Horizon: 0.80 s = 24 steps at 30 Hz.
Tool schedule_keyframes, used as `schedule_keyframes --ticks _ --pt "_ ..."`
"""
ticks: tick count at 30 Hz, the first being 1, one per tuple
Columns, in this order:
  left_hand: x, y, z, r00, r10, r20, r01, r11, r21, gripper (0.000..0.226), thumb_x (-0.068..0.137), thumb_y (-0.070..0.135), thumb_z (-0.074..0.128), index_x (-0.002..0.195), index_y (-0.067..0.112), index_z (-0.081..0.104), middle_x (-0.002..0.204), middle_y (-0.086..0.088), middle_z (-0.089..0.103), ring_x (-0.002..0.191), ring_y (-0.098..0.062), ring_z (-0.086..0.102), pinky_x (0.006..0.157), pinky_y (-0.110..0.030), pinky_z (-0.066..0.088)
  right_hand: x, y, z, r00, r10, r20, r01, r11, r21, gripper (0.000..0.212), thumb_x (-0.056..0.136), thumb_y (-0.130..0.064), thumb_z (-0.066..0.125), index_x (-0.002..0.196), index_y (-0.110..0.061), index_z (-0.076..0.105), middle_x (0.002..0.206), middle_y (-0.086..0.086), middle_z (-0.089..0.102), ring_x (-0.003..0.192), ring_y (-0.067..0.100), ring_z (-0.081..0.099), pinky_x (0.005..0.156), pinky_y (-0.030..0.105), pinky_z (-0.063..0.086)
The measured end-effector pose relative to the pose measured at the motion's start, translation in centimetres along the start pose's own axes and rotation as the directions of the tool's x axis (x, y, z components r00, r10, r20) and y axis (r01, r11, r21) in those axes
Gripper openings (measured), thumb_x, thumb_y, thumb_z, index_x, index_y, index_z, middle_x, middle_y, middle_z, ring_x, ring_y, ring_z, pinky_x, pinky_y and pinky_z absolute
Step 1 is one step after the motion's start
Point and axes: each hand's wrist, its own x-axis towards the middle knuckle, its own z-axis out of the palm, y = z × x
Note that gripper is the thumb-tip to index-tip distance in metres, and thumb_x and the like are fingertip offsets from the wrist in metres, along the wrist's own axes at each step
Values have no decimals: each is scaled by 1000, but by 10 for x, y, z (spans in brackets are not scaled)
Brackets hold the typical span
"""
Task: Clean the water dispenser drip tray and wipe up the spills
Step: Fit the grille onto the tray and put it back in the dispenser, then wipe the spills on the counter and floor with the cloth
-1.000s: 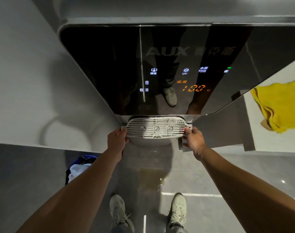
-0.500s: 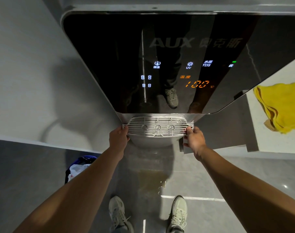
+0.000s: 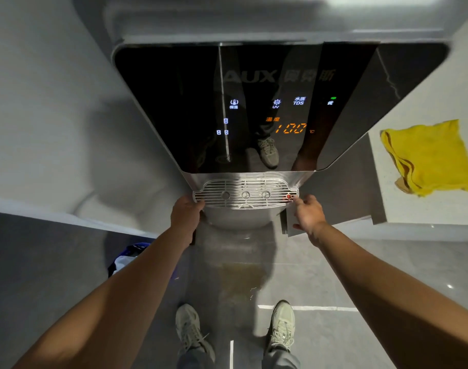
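The silver slotted drip tray sits under the water dispenser's glossy black front panel, which shows 100 °C in orange. My left hand grips the tray's left end, fingers curled under its edge. Just off the tray's right end is my right hand, its fingers loosely extended and the index fingertip beside a small red dot on the grille. A brownish spill lies on the grey floor below the tray, in front of my shoes.
A yellow cloth lies crumpled on the white counter to the right of the dispenser. A blue bin with a white bag stands on the floor at the left. A grey wall runs along the left side.
My right hand has let go of the tray's right end and drawn slightly back, uncovering the red dot. My left hand keeps its grip. The view has tilted so the panel sits lower.
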Motion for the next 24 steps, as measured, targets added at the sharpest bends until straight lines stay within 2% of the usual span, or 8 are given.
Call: schedule_keyframes --ticks 3,6,9,13,18,20,22,24 --pt "-39 13 -13 998 59 -16 -59 998 -35 13 95 23 66 94 32 58 105 0 66 102 -27 63 99 -55 54 -45 -5 -31 990 -112 82 122 984 -127 31 101 -30 60 128 -14 60 119 9 64 84 24 65 85 54 61" --pt "-84 29 -24 982 170 78 -165 984 -60 15 94 23 66 108 26 70 102 3 71 104 -26 67 98 -51 56 -99 -5 -77 943 -278 183 313 928 -203 9 98 -20 64 102 -26 68 93 -4 71 80 20 67 82 35 57" --pt "-134 52 -32 915 307 264 -305 951 -49 14 92 27 67 104 33 72 101 -6 77 98 -26 73 87 -43 59 -136 -20 -136 874 -484 30 472 834 -285 9 96 -20 67 99 -28 70 88 -3 74 77 11 67 72 10 47" --pt "-180 76 -27 816 438 376 -494 868 61 23 97 23 68 117 35 69 104 4 78 98 -10 73 88 -29 58 -123 -50 -213 725 -674 -142 575 706 -413 25 96 -19 63 121 -15 66 113 14 66 98 33 66 91 49 55" --pt "-235 116 9 758 517 397 -620 761 191 36 98 28 67 134 29 62 110 12 73 100 -2 69 91 -26 56 -59 -55 -262 819 -571 56 490 644 -588 58 102 -40 56 155 -23 43 158 19 40 146 38 35 123 46 25" --pt "-257 133 29 738 539 405 -653 721 230 43 97 29 69 139 29 59 116 11 71 102 -1 68 91 -24 55 -45 -42 -264 831 -536 148 448 489 -748 61 103 -53 46 157 -27 37 161 14 36 146 39 34 119 51 29" --pt "-274 149 51 729 564 389 -671 701 242 48 96 26 71 141 28 58 120 7 68 104 0 67 90 -20 54 -40 -29 -264 802 -584 124 389 352 -852 60 97 -61 49 146 -25 47 144 16 49 129 40 47 101 53 40" --pt "-286 166 74 726 575 378 -679 689 256 49 95 21 71 142 25 57 122 3 66 106 -1 65 85 -12 52 -42 -21 -268 780 -621 70 357 350 -866 56 93 -60 56 128 -17 57 120 19 59 108 41 56 85 51 45"
